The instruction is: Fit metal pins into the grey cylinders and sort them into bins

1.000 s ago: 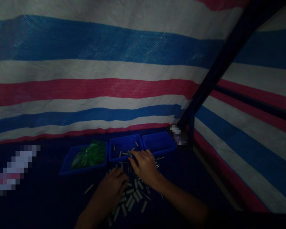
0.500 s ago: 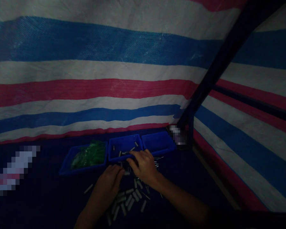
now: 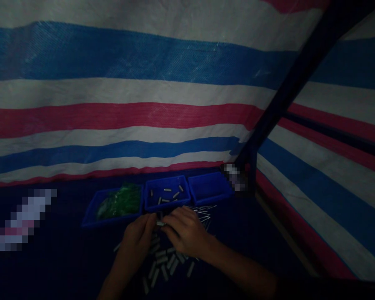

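In the dim head view, my left hand (image 3: 138, 236) and my right hand (image 3: 187, 230) meet just in front of the middle blue tray (image 3: 146, 201). A small pale grey cylinder (image 3: 160, 223) lies between their fingertips. My left fingers pinch its left end, and my right fingertips close on its right end. Several similar loose grey cylinders (image 3: 171, 266) are scattered on the dark surface below the hands. Behind my right hand lie several thin metal rods (image 3: 206, 212). A few short cylinders (image 3: 168, 190) rest inside the middle tray.
To the left stands a blue tray (image 3: 88, 216) holding green plastic-looking material (image 3: 121, 204). Another blue tray (image 3: 209, 187) is at the right, beside a blurred-out item (image 3: 236, 177). Striped sheeting (image 3: 128, 116) hangs behind, and a dark slanted post (image 3: 287, 93) rises at right.
My right hand has drawn back from the middle tray's front edge toward my left hand. Their fingertips now meet at a grey cylinder. Another short cylinder now shows in the tray's middle.
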The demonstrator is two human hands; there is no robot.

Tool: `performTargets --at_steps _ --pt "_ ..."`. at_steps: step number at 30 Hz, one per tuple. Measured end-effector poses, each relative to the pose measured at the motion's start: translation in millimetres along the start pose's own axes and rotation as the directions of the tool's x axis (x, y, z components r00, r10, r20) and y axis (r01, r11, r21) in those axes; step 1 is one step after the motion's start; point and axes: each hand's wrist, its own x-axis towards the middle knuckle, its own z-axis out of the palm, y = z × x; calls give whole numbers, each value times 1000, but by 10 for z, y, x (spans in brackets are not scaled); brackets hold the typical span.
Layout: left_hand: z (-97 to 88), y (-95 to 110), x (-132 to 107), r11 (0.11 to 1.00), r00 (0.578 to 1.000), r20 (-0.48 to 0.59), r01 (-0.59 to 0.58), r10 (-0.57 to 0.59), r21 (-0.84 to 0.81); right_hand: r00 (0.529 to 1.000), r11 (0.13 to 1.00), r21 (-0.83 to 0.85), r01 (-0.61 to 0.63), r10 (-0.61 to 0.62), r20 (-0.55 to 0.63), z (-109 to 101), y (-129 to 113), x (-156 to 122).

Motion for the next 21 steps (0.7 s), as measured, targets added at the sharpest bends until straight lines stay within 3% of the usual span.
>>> performTargets --at_steps 4,8,14,21 --pt "-13 1 -6 998 998 -16 -55 55 5 988 989 61 -136 140 -64 18 3 3" --pt "13 -31 9 989 988 -37 -148 149 28 979 979 93 -182 189 -74 33 24 7" --pt "21 -30 8 983 983 -48 -171 174 61 979 973 142 -182 193 -68 -2 53 8" --pt "-8 -1 -8 976 979 57 -200 195 84 999 995 87 -44 44 -4 -58 80 27"
